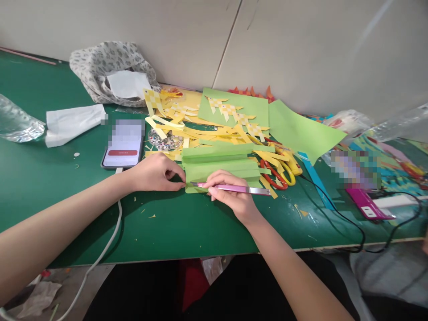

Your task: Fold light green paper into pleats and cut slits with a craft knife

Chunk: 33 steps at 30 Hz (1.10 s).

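Note:
In the head view a light green paper sheet (220, 170) with crosswise folds lies near the table's front. My left hand (160, 174) is at its left edge, thumb and forefinger closed on the lower left corner. My right hand (230, 189) grips a slim pink-and-silver craft knife (247, 190), resting over the sheet's lower part. The knife's dark tip points left, close to my left fingertips. Some of the right fingers are hidden behind the knife.
Yellow paper strips (200, 131), red-and-yellow-handled scissors (277, 174) and woven paper fish (237, 116) lie behind and beside the sheet. A phone (123, 145) with a white cable (115, 227) is at left. A patterned cloth bag (100, 71) stands behind; a magenta power bank (366, 203) lies right.

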Each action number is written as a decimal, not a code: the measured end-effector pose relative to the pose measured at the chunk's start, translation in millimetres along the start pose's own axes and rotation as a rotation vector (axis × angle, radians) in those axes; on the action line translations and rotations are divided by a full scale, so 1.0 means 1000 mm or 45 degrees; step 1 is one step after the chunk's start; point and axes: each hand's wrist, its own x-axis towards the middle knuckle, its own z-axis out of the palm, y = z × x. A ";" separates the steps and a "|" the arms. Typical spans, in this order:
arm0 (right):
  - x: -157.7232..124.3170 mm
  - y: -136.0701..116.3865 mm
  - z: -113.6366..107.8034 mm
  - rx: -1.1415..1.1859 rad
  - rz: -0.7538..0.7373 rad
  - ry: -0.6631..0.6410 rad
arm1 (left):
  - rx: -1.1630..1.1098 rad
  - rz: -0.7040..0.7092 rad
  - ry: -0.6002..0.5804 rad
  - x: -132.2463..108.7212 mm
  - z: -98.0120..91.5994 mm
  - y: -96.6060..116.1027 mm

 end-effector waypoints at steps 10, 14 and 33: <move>0.007 0.001 0.013 0.127 0.229 0.331 | -0.088 -0.013 -0.001 0.000 0.001 -0.002; 0.009 0.006 0.009 0.249 0.261 0.437 | -0.107 -0.029 0.016 0.001 0.002 -0.002; 0.008 0.001 0.011 0.083 0.129 0.193 | -0.131 -0.019 -0.002 0.002 0.002 -0.004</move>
